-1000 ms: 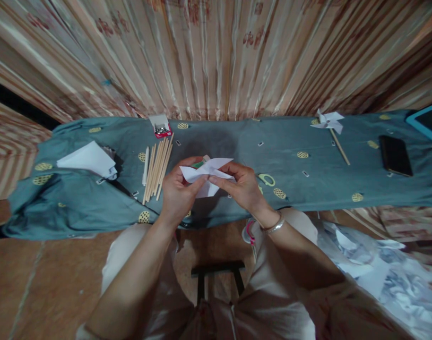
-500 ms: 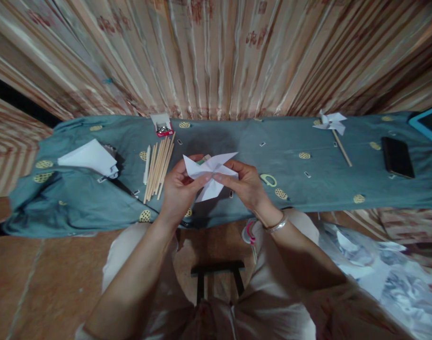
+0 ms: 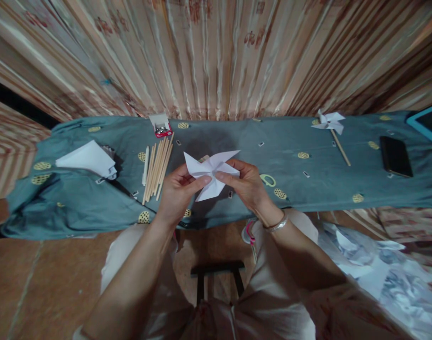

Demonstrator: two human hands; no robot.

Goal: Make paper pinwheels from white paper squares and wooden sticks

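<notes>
A white paper pinwheel (image 3: 216, 163), its blades folded in to the centre, is held up above the cloth-covered table (image 3: 272, 163). My left hand (image 3: 178, 191) grips it from the left, thumb pressed near the middle. From the right, my right hand (image 3: 247, 184) pinches it too, with its thumb close to the centre. The fingers behind the paper are partly hidden. A small pale patch of something shows behind the upper blade; I cannot make out what it is. Just right of my right hand lies a yellow-green scissor handle (image 3: 268, 180).
Several wooden sticks (image 3: 159, 167) and a white stick (image 3: 146, 165) lie left, below a small box of metal pins (image 3: 161, 127). Folded white paper (image 3: 88, 160) lies further left. Rightward are a finished pinwheel on a stick (image 3: 330, 123), a black phone (image 3: 396, 156) and a blue-framed device (image 3: 428, 123).
Both thumbs have drawn slightly apart at the pinwheel's centre, showing more of its middle. The hands still hold the paper in nearly the same place.
</notes>
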